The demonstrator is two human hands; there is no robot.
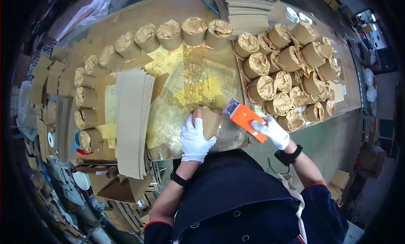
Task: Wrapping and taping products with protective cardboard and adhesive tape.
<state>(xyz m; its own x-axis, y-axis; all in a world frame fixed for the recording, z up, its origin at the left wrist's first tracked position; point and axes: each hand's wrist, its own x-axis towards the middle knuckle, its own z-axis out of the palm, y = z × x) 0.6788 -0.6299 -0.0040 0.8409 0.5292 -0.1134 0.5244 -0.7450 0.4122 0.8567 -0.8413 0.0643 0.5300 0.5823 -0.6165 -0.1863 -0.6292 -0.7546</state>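
My left hand (pixel 196 139), in a white glove with one fingertip bare, is closed around a brown cardboard piece (pixel 211 122) curved like a sleeve, at the table's front edge. In my gloved right hand (pixel 272 132) is a flat orange tool (pixel 246 120) with a dark, partly see-through end. That end points up and left toward the cardboard piece, with a gap between them. The tool's exact kind does not show. Left of my left hand lies a stack of long corrugated cardboard strips (pixel 133 117).
Several paper-topped cardboard cylinders (pixel 170 36) curve along the table's back and left. More wrapped cylinders (pixel 261 88) crowd a board on the right. A tall stack of cardboard sheets (pixel 251 14) stands at the back. Stained, taped paper (pixel 198 81) covers the table's middle.
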